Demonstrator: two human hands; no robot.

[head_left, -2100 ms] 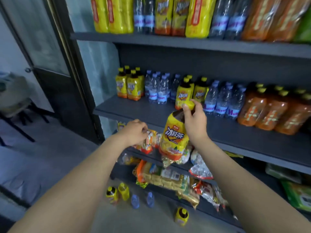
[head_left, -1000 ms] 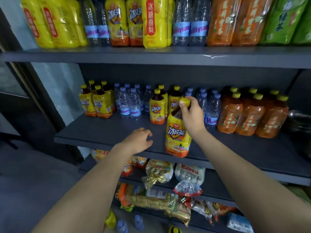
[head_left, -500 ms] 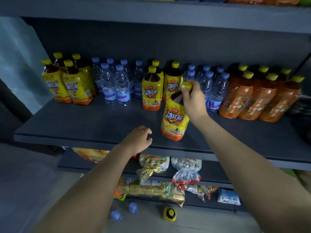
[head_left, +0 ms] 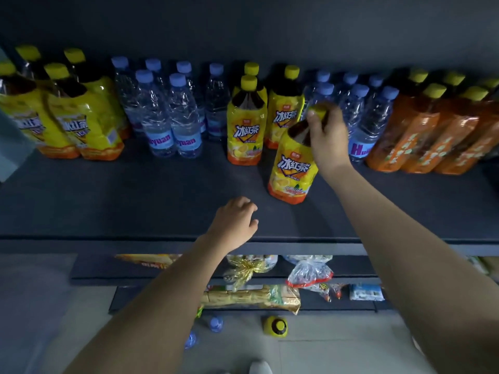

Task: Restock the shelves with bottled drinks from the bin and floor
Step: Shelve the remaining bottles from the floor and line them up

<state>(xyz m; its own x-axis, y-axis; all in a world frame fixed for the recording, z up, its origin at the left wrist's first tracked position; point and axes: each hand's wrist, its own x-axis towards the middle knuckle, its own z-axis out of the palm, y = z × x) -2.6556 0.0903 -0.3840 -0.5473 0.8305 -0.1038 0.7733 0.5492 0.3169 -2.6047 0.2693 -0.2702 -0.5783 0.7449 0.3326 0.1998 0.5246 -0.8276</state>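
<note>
My right hand [head_left: 328,139] grips the neck and yellow cap of a yellow iced-tea bottle [head_left: 291,168]. The bottle stands slightly tilted on the dark grey shelf [head_left: 135,201], in front of two matching iced-tea bottles [head_left: 247,125]. My left hand [head_left: 233,224] hovers over the shelf's front edge with its fingers loosely curled and nothing in it. On the floor below lie another yellow-capped bottle [head_left: 275,325] and two blue-capped water bottles [head_left: 216,323].
Water bottles [head_left: 167,122] and more yellow tea bottles [head_left: 67,114] fill the shelf's left; water bottles [head_left: 367,114] and orange tea bottles [head_left: 432,128] fill its right. Snack bags [head_left: 309,273] and packets [head_left: 251,296] lie on the lower shelves.
My right hand carried the iced-tea bottle up from below the shelf and set it down on the shelf near the matching bottles. The view moved closer. My left hand stayed near the shelf's edge.
</note>
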